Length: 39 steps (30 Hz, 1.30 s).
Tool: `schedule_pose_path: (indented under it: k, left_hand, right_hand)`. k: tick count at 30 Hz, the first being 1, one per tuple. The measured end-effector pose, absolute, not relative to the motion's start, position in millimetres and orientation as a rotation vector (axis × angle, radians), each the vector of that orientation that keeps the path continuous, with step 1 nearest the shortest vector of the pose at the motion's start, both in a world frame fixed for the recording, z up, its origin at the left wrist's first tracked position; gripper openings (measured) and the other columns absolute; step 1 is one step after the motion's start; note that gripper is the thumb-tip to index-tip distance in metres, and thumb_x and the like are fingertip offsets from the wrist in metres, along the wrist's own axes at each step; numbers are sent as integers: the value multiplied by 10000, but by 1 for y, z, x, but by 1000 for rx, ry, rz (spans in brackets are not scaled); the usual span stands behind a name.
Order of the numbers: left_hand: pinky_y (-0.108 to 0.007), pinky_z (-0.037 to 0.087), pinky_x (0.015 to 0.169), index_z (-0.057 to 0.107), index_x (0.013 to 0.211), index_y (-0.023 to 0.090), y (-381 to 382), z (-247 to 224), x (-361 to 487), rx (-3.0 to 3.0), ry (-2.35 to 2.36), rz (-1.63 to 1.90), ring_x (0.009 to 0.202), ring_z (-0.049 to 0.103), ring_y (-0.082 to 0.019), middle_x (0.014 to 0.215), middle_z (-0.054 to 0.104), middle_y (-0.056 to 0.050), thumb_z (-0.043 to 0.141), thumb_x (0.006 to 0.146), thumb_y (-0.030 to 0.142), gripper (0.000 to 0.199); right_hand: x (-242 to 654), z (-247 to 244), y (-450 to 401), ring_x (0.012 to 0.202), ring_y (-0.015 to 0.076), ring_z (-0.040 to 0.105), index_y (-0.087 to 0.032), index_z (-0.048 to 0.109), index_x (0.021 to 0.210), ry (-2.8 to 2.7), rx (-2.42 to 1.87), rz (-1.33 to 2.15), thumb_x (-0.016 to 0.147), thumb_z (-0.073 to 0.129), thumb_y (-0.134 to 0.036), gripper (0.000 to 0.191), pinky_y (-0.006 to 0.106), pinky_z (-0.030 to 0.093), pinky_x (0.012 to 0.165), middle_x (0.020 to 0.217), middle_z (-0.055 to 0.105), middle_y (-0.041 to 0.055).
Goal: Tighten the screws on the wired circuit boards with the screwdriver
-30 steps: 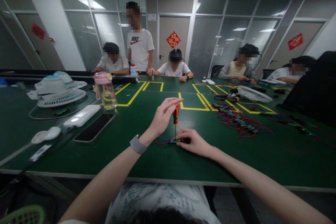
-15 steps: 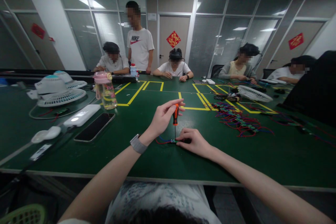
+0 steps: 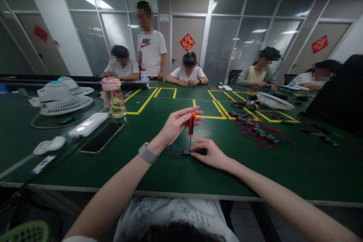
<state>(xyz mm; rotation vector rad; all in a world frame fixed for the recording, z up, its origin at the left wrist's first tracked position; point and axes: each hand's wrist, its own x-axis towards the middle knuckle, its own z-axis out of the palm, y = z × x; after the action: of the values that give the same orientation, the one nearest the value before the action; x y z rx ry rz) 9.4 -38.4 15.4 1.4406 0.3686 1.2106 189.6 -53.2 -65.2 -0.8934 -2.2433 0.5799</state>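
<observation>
An orange and black screwdriver stands nearly upright, its handle held between the thumb and fingers of my left hand. Its tip reaches down to a small green circuit board lying on the green table. Red and blue wires come off the board's left side. My right hand rests on the table with thumb and index finger pinched at the board's right end. A dark part shows beneath its fingers.
To the left lie a phone, a white power strip, a pink-lided bottle and white fans. Wired boards are heaped at the right. Several people are across the table.
The screwdriver handle has turned and shifted slightly to the right, and my left fingers have moved a little with it. My right hand stays at the board.
</observation>
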Motion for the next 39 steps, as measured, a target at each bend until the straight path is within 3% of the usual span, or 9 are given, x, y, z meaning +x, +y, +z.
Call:
schedule_pose_path:
  k: [7,10,13,18,24,28,31,36,39]
  left_hand:
    - [-296,494,796,721,866,172,-39,14,7,1901,721,1604,830,592,-148,923,608,-49,738,743,280,165]
    - [-348,452,946,725,976,213,-44,16,6,2145,762,1668,1037,557,-193,1110,568,-78,592,867,276,183]
    - [-342,493,893,671,1126,205,-45,17,8,2000,602,1473,1019,600,-197,1162,606,-93,443,943,281,302]
    - [-256,503,690,710,993,169,-40,14,8,1850,622,1481,778,605,-143,902,626,-55,649,830,314,226]
    - [-319,457,954,704,1093,224,-43,14,7,2009,667,1569,1086,556,-181,1228,535,-92,499,920,257,270]
    - [-289,532,771,657,1158,183,-45,13,10,1839,565,1439,873,635,-159,1081,638,-95,526,911,293,300]
    - [-249,515,721,718,1008,192,-44,12,10,1899,635,1531,855,607,-152,958,620,-61,667,819,296,222]
    - [-285,501,879,726,1045,213,-43,14,8,1925,616,1536,1063,571,-182,1172,563,-86,529,898,261,251]
    - [-316,544,817,667,1155,182,-43,14,9,1771,494,1424,959,637,-184,1146,627,-97,484,920,277,313]
  right_hand:
    - [190,-67,-52,631,121,558,-153,752,885,-2251,-912,585,802,651,-213,144,240,450,582,784,631,48]
    - [190,-66,-53,630,121,555,-154,750,886,-2254,-905,581,807,648,-218,144,240,450,584,779,630,47]
    - [190,-66,-53,629,118,554,-156,751,891,-2257,-895,579,808,648,-219,146,238,449,586,777,628,43]
    - [190,-66,-53,625,116,551,-157,753,892,-2263,-906,575,803,649,-206,145,236,443,581,777,624,42]
    - [191,-67,-53,628,116,548,-153,749,888,-2280,-883,528,805,632,-186,147,230,434,574,767,613,40]
    - [192,-66,-53,637,118,554,-156,744,883,-2284,-883,506,795,625,-166,148,230,439,583,774,612,39]
    - [192,-65,-53,638,119,554,-159,744,892,-2290,-889,497,802,626,-178,150,232,443,589,776,609,39]
    - [193,-64,-53,641,125,556,-149,743,904,-2314,-883,490,820,652,-250,160,239,450,595,775,597,44]
    - [193,-64,-53,648,130,557,-149,745,903,-2318,-885,482,827,644,-241,156,244,449,601,779,599,47]
